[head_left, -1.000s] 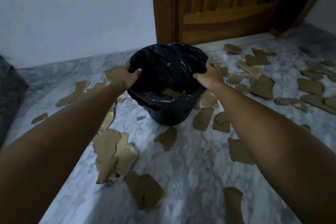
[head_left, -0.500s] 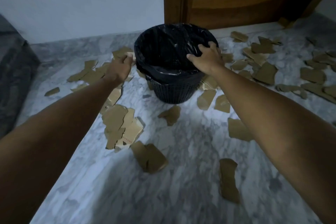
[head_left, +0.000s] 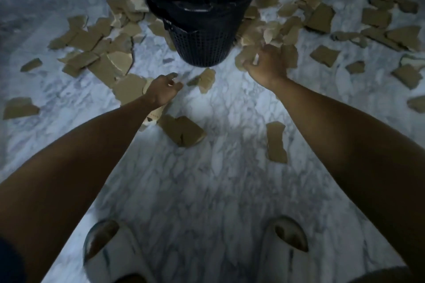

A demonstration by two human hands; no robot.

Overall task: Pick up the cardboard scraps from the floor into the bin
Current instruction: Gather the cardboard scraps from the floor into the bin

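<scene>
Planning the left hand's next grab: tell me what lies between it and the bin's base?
Head view: one small cardboard scrap between left hand and bin; otherwise bare marble floor.

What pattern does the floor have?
White marble with grey veining, floor, clearest in the head view.

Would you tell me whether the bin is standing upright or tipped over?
Upright: the bin stands on its base on the marble floor, its bag-lined mouth facing up, and neither hand touches it.

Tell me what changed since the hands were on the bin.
Both hands let go of the bin rim and dropped to the floor. The right hand now grips cardboard scraps; the left hand reaches toward a scrap, holding nothing. The bin stayed upright.
</scene>
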